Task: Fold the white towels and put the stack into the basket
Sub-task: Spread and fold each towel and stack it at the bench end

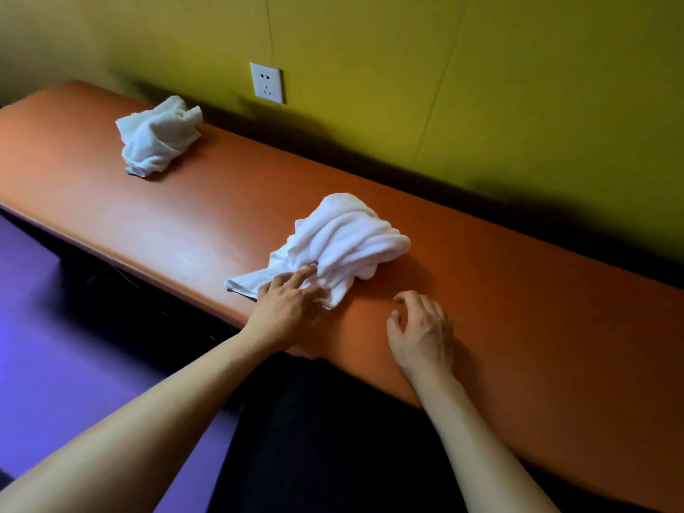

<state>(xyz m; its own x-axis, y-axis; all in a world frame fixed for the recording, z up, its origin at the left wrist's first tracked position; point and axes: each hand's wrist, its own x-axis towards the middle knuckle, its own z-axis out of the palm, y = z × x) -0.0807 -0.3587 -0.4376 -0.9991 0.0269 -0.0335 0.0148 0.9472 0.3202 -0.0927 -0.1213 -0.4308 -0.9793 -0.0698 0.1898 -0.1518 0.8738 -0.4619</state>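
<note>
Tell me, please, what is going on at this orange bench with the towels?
A person is starting on two white towels lying crumpled on the orange bench. The left hand touches the near towel at its front edge, though whether its fingers actually pinch the cloth is unclear. The right hand hovers beside it with loosely curled fingers, holding nothing. The far towel lies untouched near the wall socket. Nothing is folded yet, and no basket is in view.

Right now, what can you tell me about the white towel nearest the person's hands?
The near towel is white terry cloth, crumpled into a ridged heap, not yet folded. It lies on the orange bench near the front edge, one flat corner trailing leftward. The left hand rests its fingers on that lower part; the right hand is beside it, not touching.
</note>
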